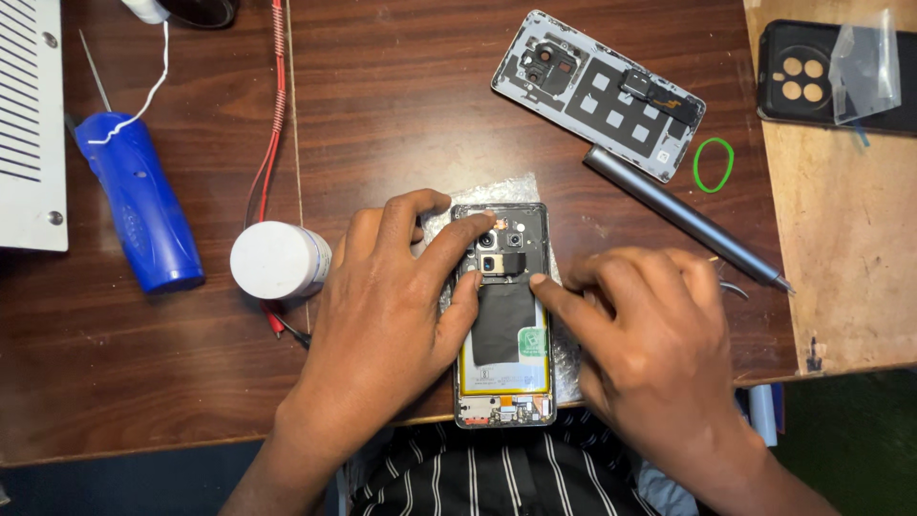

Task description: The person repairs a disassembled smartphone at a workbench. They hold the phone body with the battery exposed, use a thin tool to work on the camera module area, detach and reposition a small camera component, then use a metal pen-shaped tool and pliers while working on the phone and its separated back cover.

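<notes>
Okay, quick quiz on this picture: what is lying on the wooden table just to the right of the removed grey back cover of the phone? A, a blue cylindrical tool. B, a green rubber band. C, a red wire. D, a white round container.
B: the green rubber band lies on the table right beside the lower right end of the grey back cover, while the other three sit far to the left.

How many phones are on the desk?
2. An opened phone lies under both hands at the front edge; a phone in a black case lies top right, partly cut off.
</notes>
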A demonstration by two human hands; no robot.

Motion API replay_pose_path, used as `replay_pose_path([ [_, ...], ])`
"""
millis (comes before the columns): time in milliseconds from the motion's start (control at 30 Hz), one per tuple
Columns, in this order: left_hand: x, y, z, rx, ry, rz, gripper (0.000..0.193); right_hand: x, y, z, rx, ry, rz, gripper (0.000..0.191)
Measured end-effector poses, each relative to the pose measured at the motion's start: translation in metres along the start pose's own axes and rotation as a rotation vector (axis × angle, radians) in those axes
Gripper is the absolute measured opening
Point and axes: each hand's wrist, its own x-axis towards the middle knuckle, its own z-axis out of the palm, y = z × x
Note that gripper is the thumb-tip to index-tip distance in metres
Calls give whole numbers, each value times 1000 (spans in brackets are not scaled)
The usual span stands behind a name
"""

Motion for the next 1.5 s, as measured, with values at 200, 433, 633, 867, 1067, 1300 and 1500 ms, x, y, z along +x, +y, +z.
replay_pose_path([
  [200, -2, -3, 0, -16, 13, 7, 39, 5, 3, 3, 31, -39, 22, 47],
  [433, -6, -6, -2, -52, -6, 9, 38, 0, 0, 3, 68, 47, 16, 45],
  [633, -6, -8, 0, -63, 4, 2, 40, 3, -1, 11, 60, 73, 22, 39],
  [867, -8, -13, 1, -112, 10, 4, 41, -2, 1, 11, 54, 60, 14, 43],
  [1067, -12, -16, 0, -152, 14, 12, 60, -5, -1, 11, 77, 78, 39, 42],
  [1300, -27, -7, -14, -226, 105, -69, 52, -19, 43, -18, -70, 117, 183, 40],
  [1500, -34, 11, -3, -140, 154, 60, 34, -18, 76, -23, -162, -33, 265, 28],
])
